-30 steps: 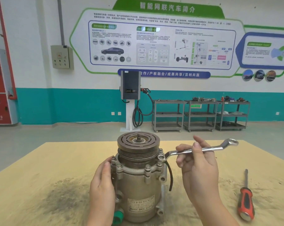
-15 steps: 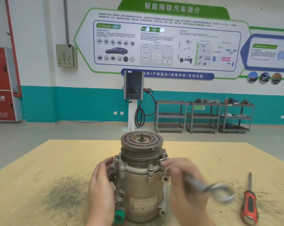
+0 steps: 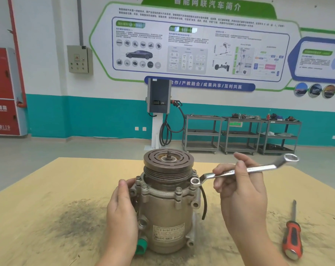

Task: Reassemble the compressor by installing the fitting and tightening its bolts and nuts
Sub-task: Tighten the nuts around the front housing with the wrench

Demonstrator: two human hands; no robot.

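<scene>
A metal compressor (image 3: pixel 166 212) stands upright on the wooden table (image 3: pixel 57 181), its grooved pulley on top and several bolts around the flange. My left hand (image 3: pixel 122 214) wraps around the compressor's left side and holds it. My right hand (image 3: pixel 241 191) grips the shank of a silver ring wrench (image 3: pixel 245 169). One ring of the wrench sits over a flange bolt (image 3: pixel 195 181) on the compressor's right side; the other ring points up and to the right. A green cap (image 3: pixel 141 246) shows at the compressor's lower left.
A screwdriver with a red and black handle (image 3: pixel 292 237) lies on the table to the right. A dark dirty patch (image 3: pixel 80 219) marks the table on the left. Grey shelf carts (image 3: pixel 241 135) and a charging post (image 3: pixel 159 112) stand far behind.
My right hand swung the wrench down toward me half a second ago, and it now points up and right again with its ring on the flange bolt. My left hand stayed on the compressor.
</scene>
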